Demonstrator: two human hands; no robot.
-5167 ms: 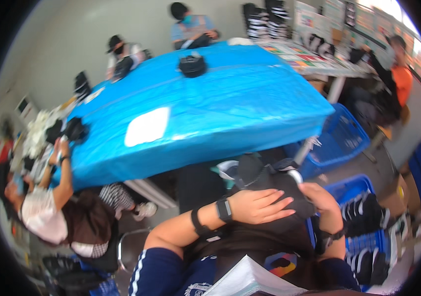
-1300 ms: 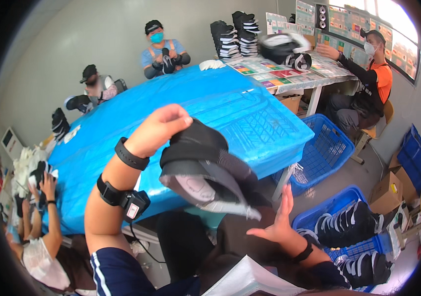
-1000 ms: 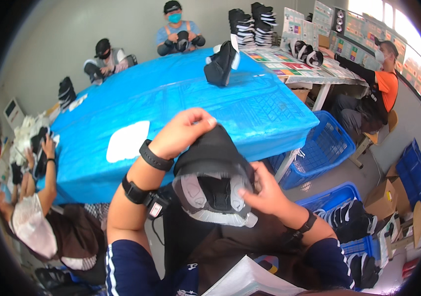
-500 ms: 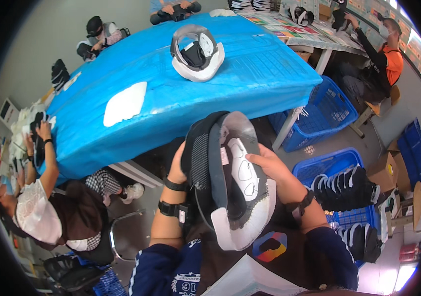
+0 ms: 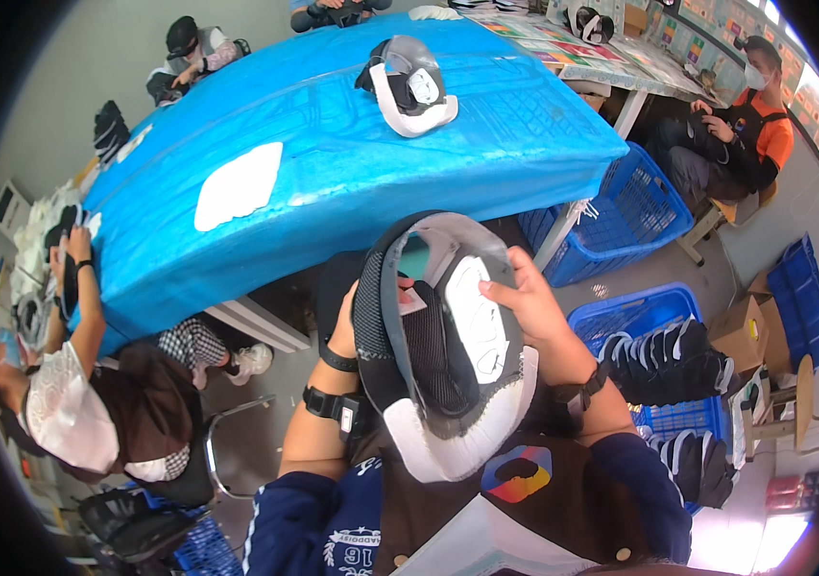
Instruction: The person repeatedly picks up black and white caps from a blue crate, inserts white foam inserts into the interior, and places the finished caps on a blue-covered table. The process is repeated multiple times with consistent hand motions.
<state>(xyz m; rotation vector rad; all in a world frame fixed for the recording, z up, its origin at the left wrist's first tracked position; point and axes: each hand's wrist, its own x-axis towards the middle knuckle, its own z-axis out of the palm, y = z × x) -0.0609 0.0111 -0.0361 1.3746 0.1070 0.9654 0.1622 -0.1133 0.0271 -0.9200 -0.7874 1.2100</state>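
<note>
I hold a black, grey and white shoe upper (image 5: pixel 433 341) over my lap with both hands, its open inside turned up at me. My left hand (image 5: pixel 343 324) grips its left edge from behind, mostly hidden by the mesh. My right hand (image 5: pixel 522 300) rests on its right side, fingers on the white inner lining. A second shoe upper (image 5: pixel 409 84) of the same colours lies on the blue table (image 5: pixel 333 173) ahead of me.
A blue crate (image 5: pixel 683 370) holding several black shoe uppers stands at my right, another blue basket (image 5: pixel 621 216) under the table end. A seated person (image 5: pixel 93 403) works at my left, another in orange (image 5: pixel 741 125) at far right. A white sheet (image 5: pixel 237 184) lies on the table.
I lifted a shoe upper from my lap, raised it, then brought it down and turned it so its inside faces me. Another upper now lies on the table.
</note>
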